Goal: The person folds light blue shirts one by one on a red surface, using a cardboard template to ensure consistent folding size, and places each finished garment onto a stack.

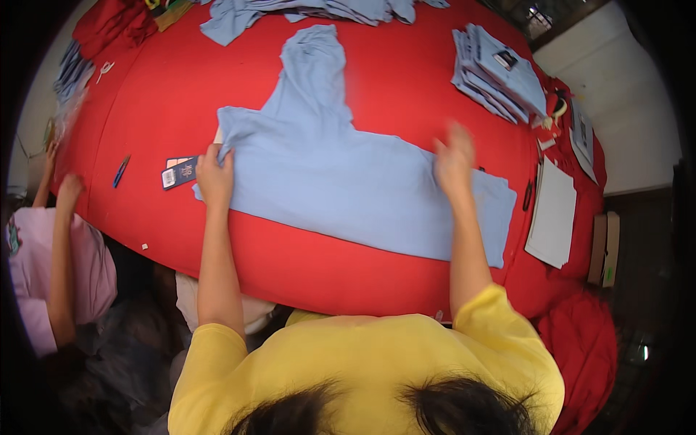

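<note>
A light blue shirt [326, 174] lies spread on the red-covered table, its body running left to right. One sleeve [312, 72] stretches away from me toward the far side, creased at its end. My left hand [215, 177] pinches the shirt's left edge, its fingers closed on the cloth. Beside that hand a dark hang tag [180, 174] sticks out to the left. Over the shirt's right part is my right hand [455, 163], its fingers smeared by motion; whether it touches the cloth I cannot tell.
Folded light blue garments [500, 72] are stacked at far right, with more light blue clothes [312, 9] along the far edge. White sheets [552, 214] and a dark tool [528, 196] lie right, a blue pen [121, 172] left. Another person's hand [71, 190] is at the left edge.
</note>
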Available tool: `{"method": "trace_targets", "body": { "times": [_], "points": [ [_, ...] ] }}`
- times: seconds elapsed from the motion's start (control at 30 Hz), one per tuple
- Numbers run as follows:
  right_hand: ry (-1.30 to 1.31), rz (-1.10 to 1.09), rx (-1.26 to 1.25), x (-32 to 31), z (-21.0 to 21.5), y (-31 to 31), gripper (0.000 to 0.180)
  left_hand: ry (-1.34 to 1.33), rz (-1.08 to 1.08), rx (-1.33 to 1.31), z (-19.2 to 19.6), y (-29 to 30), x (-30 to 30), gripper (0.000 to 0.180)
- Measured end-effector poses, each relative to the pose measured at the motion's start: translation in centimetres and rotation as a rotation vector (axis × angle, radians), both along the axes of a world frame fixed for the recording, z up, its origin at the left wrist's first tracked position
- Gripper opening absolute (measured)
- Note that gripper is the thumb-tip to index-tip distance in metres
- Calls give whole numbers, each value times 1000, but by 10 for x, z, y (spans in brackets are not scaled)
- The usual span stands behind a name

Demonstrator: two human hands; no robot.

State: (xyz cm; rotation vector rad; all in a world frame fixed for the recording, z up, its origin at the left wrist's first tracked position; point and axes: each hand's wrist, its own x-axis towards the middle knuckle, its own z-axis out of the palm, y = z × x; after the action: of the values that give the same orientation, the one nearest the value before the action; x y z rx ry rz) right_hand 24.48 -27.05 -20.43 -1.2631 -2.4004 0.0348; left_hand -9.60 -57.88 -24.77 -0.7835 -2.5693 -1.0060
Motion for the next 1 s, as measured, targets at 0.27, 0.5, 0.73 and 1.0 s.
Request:
{"method": "trace_targets", "body": {
  "times": [0.27,0.5,0.73,1.0],
  "points": [
    [-206,584,-176,-362,21,67,63,-100,-157,-174,38,1,3,29],
    [-310,690,240,-315,103,69,28,-229,-447,6,49,13,-28,37],
    [-315,1033,115,-27,128,-77,36,-447,-353,65,46,19,-28,28],
    [-240,833,280,43,70,-98,26,-382,-633,271,15,9,-44,14]
  ]
}}
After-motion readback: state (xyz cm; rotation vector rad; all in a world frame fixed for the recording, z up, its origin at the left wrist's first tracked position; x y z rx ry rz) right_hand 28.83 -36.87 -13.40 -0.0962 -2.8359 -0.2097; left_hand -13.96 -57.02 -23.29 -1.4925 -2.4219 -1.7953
